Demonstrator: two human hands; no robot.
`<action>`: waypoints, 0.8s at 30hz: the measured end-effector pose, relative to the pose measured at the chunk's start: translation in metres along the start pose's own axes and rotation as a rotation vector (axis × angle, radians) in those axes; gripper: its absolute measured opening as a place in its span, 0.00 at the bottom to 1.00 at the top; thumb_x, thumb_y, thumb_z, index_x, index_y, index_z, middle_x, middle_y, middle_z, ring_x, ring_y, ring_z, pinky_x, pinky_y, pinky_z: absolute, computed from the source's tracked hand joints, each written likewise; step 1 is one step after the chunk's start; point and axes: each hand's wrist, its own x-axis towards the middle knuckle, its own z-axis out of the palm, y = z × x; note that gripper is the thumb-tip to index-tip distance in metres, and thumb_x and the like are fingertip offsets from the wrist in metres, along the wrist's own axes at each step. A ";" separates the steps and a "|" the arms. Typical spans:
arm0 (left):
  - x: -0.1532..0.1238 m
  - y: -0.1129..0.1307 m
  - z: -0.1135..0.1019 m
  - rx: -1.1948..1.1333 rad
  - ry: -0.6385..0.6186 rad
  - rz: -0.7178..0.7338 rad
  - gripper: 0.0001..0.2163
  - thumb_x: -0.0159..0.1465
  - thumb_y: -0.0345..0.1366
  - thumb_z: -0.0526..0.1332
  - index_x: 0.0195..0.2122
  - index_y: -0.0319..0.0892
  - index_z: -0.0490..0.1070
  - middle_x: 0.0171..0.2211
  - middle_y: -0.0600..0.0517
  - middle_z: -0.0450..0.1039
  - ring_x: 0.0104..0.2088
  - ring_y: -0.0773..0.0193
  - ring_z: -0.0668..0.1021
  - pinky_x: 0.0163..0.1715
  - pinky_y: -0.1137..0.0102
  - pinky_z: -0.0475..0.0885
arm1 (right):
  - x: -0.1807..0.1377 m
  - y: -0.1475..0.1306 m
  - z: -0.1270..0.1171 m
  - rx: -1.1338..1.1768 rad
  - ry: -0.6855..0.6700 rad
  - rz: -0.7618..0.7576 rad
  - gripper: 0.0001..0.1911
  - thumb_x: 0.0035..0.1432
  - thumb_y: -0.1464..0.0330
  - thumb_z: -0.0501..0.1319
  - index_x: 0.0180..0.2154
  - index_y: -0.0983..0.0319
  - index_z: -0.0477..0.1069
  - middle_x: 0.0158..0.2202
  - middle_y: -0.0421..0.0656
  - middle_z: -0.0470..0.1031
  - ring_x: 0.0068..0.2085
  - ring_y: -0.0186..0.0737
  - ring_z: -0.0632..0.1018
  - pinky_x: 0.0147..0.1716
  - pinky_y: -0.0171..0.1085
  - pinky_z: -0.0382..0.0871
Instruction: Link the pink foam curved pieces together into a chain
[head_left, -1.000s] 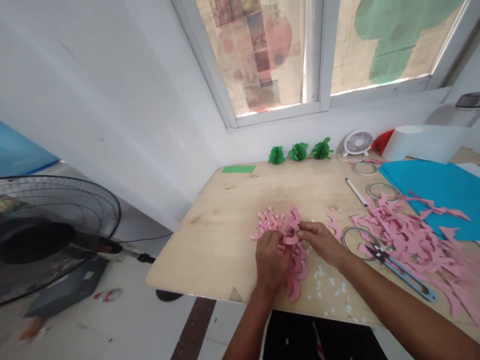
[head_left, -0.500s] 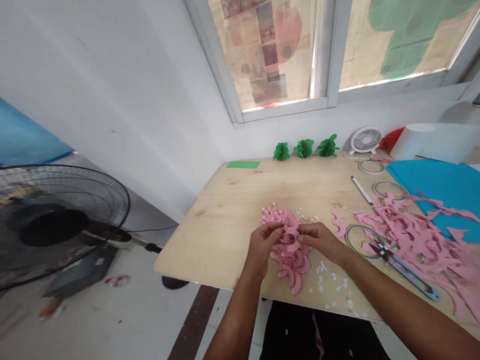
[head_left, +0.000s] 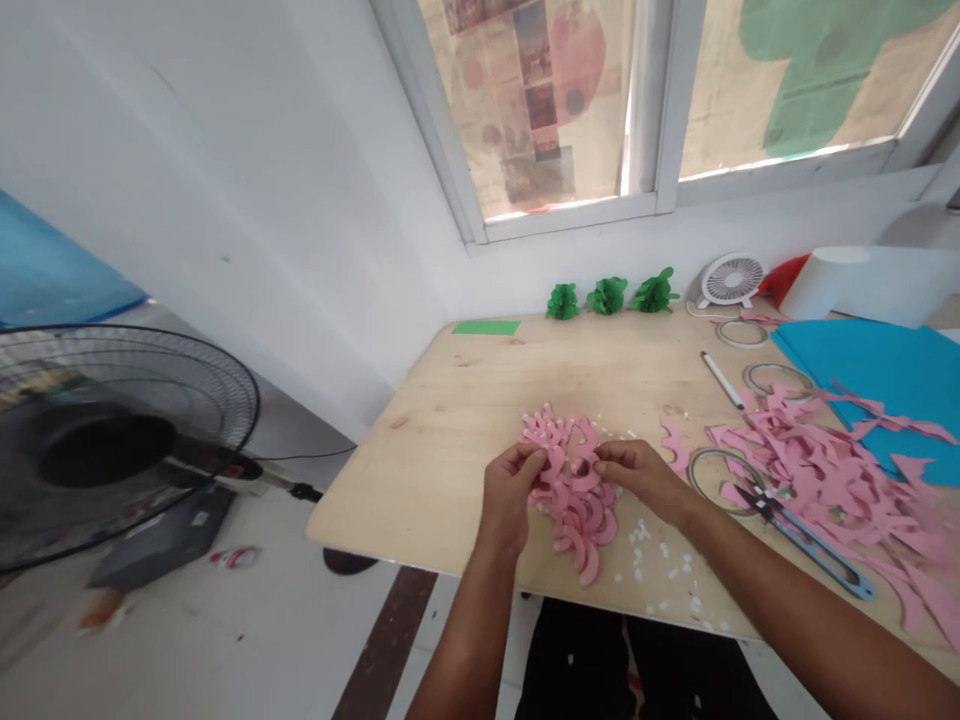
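A heap of curved pink paper pieces (head_left: 577, 515) lies on the wooden table in front of me, with smaller pieces at its far left. My left hand (head_left: 511, 490) is at the heap's left side, thumb and fingers pinching the edge of a pink paper piece. Across from it, my right hand (head_left: 637, 475) pinches a curved pink paper strip (head_left: 585, 440) between thumb and forefinger. Both hands stay just above the heap, and the fingertips partly cover what they hold. A wavy pink paper piece (head_left: 674, 443) lies apart, beyond my right hand.
Pink scraps (head_left: 817, 460), blue-handled scissors (head_left: 814, 545), tape rolls (head_left: 726, 482), a white pen (head_left: 723, 380) and blue sheets (head_left: 892, 375) fill the right side. Green paper shapes (head_left: 607, 295) and a small white fan (head_left: 731, 280) stand along the wall. White bits (head_left: 667, 570) are scattered nearby.
My left hand has drawn slightly left, away from my right hand. A curved pink strip now shows in the wider gap between them.
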 end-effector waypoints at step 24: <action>-0.008 -0.004 0.026 -0.062 0.036 0.079 0.09 0.43 0.35 0.67 0.24 0.37 0.71 0.20 0.56 0.69 0.20 0.73 0.69 0.22 0.76 0.63 | 0.000 0.007 0.003 -0.040 -0.196 0.022 0.13 0.54 0.61 0.59 0.30 0.66 0.71 0.27 0.40 0.71 0.29 0.34 0.70 0.29 0.33 0.62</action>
